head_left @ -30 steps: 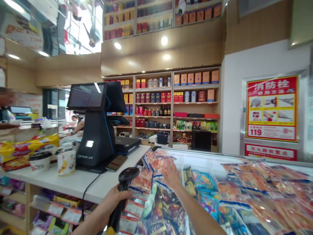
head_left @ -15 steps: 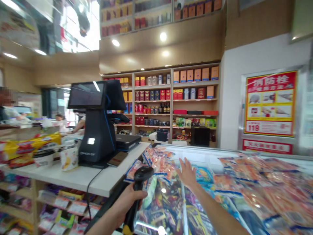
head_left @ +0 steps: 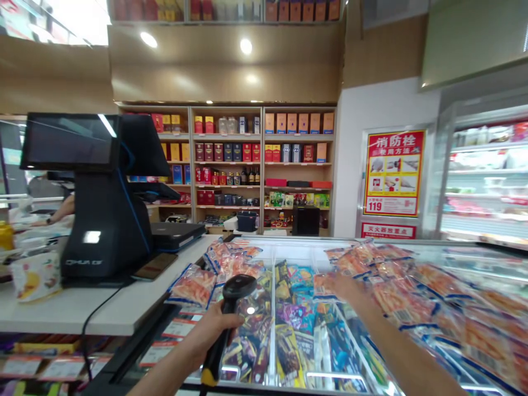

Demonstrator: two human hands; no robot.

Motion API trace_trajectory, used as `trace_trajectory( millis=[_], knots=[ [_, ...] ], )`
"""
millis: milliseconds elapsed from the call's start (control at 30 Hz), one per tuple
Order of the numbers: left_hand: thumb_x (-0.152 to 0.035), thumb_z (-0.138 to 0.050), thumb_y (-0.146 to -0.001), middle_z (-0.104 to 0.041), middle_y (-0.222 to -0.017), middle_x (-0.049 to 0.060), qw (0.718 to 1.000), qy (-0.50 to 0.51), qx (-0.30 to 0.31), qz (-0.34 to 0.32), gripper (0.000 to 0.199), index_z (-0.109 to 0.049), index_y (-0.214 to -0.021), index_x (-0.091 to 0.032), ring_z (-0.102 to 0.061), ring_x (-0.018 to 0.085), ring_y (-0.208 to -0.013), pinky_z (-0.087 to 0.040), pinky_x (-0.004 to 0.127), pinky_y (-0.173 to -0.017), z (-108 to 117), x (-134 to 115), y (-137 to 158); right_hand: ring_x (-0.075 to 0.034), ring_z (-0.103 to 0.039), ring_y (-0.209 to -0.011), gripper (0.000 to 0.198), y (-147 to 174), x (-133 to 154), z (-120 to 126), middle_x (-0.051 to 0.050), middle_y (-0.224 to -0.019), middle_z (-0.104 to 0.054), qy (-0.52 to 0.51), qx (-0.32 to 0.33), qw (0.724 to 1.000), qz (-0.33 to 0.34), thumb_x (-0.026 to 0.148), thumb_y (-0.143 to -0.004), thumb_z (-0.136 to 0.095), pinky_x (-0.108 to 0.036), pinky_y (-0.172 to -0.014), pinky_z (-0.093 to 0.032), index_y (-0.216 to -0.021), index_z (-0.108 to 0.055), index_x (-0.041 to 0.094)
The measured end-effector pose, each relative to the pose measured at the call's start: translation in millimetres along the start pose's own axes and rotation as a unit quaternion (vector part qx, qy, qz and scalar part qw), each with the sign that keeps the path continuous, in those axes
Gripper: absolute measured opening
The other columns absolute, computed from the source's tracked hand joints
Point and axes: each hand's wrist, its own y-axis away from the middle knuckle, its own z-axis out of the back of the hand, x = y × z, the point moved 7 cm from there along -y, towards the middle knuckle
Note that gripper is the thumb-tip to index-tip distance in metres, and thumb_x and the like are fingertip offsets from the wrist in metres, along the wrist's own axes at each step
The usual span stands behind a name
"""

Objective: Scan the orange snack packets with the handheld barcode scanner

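My left hand [head_left: 216, 330] is wrapped round the handle of a black barcode scanner [head_left: 239, 287], its head pointing up over the chest freezer. My right hand [head_left: 344, 286] reaches out over the freezer's glass top [head_left: 289, 245]. Motion smears its fingers, which are at or just above a small clear packet [head_left: 324, 287] of orange-pink food; whether they grip it I cannot tell. Right of that hand lies a spread of similar packets [head_left: 400, 294], and another group [head_left: 196, 286] lies beyond the scanner to the left. Through the glass, colourful wrapped ice creams [head_left: 289, 352] show in divided compartments.
On the left, a white counter [head_left: 119, 316] bears a black checkout terminal [head_left: 103, 220], a phone [head_left: 155, 266] and a paper cup [head_left: 37, 275]. Another person's arm [head_left: 61, 212] shows behind the terminal. Shelves of boxed goods [head_left: 226, 151] stand at the back.
My view has turned right. My right hand has moved from spread fingers above the freezer's middle to the packets on the right. The scanner stays in my left hand.
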Motion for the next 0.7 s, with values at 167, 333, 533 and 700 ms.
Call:
trace_trajectory(
  millis=[167,333,533,700],
  knots=[
    [-0.019,-0.055,-0.055,-0.044,-0.035,-0.006,1.000,0.008,0.017,0.006,0.014,-0.043,-0.063,-0.016,-0.037,0.006,-0.033,-0.027,0.018,-0.037,-1.3,-2.2,4.5,-0.020,-0.055,-0.081,0.049,-9.9,14.8,-1.9,-0.007,-0.088,-0.061,-0.205,-0.091,0.975,-0.001,0.035,-0.064,-0.047,-0.029,-0.068,-0.039,-0.110,-0.043,0.018],
    [-0.020,-0.058,-0.051,-0.044,-0.033,-0.005,0.998,0.010,0.062,0.011,0.018,-0.045,-0.063,-0.015,-0.036,0.007,-0.032,-0.027,0.018,-0.036,-13.4,-11.3,3.5,-0.017,-0.056,-0.070,0.060,-10.8,47.3,5.3,-0.008,-0.089,-0.061,-0.472,-0.165,0.866,-0.001,0.034,-0.062,-0.047,-0.028,-0.065,-0.040,-0.116,-0.035,0.013],
    [-0.017,-0.056,-0.052,-0.044,-0.031,-0.006,0.996,0.024,0.091,0.013,0.016,-0.045,-0.063,-0.016,-0.037,0.008,-0.030,-0.026,0.019,-0.034,-19.7,-14.2,-1.8,-0.015,-0.056,-0.068,0.061,-6.7,83.4,11.6,-0.008,-0.093,-0.060,-0.520,-0.176,0.836,0.008,0.035,-0.062,-0.046,-0.026,-0.066,-0.039,-0.118,-0.034,0.014],
    [-0.019,-0.058,-0.050,-0.044,-0.032,-0.005,0.996,0.026,0.085,0.017,0.016,-0.045,-0.059,-0.015,-0.037,0.007,-0.029,-0.026,0.018,-0.033,-11.4,-10.1,-2.9,-0.015,-0.056,-0.072,0.060,-3.4,99.2,14.4,-0.008,-0.092,-0.061,-0.525,-0.179,0.832,0.006,0.035,-0.061,-0.046,-0.027,-0.069,-0.038,-0.116,-0.037,0.014]
  ],
)
